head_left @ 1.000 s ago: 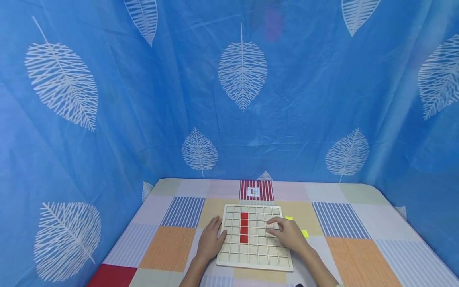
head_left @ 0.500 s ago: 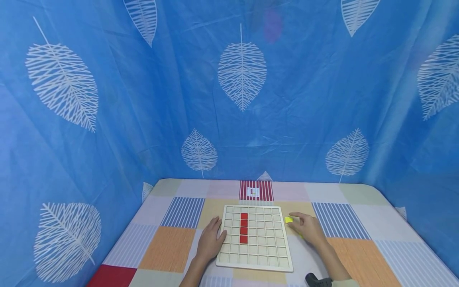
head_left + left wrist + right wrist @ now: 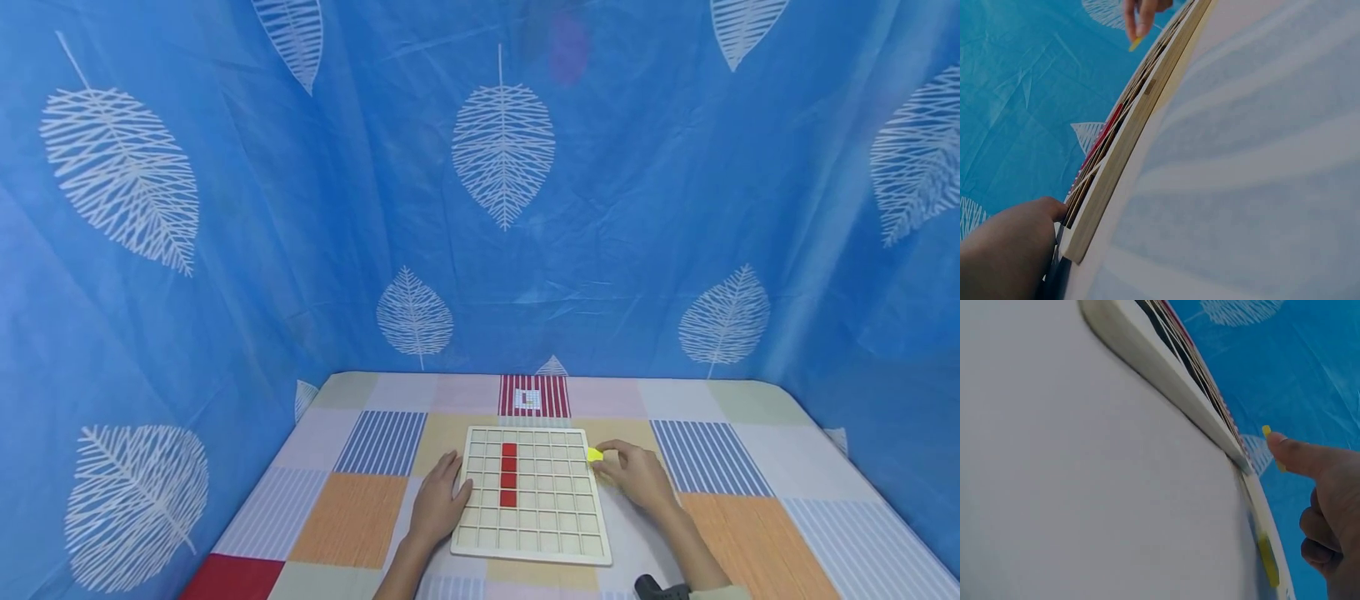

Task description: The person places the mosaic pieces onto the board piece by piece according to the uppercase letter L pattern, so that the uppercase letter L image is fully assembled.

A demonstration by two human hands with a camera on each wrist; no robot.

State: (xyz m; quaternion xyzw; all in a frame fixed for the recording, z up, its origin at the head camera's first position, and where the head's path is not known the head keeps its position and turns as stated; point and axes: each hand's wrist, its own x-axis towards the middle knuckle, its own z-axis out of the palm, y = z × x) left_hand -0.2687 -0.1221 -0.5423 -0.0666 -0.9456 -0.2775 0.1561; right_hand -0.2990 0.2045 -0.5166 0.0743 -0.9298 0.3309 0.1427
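Note:
A cream gridded wooden board (image 3: 551,542) lies on the table, with several red tiles (image 3: 509,482) in one column of its cells. My left hand (image 3: 438,504) rests at the board's left edge, fingers extended and thumb at the rim. Just past the right rim, my right hand (image 3: 639,477) pinches a yellow tile (image 3: 595,455) between thumb and fingers. The right wrist view shows this yellow tile (image 3: 1266,430) tilted up at the thumb tip, raised off the cloth. Another yellow tile (image 3: 1268,559) lies on the table near the board; the right hand hides it in the head view.
A patchwork cloth (image 3: 352,521) covers the table. Beyond the board lies a small card (image 3: 527,400) with a printed grid pattern on a red striped patch. Blue leaf-print curtains (image 3: 600,208) enclose the back and both sides. A dark device (image 3: 660,588) sits by the right sleeve.
My right hand went from over the board to the yellow tiles at its right, took one, and has lifted it slightly left toward the rim. The left hand stays in place.

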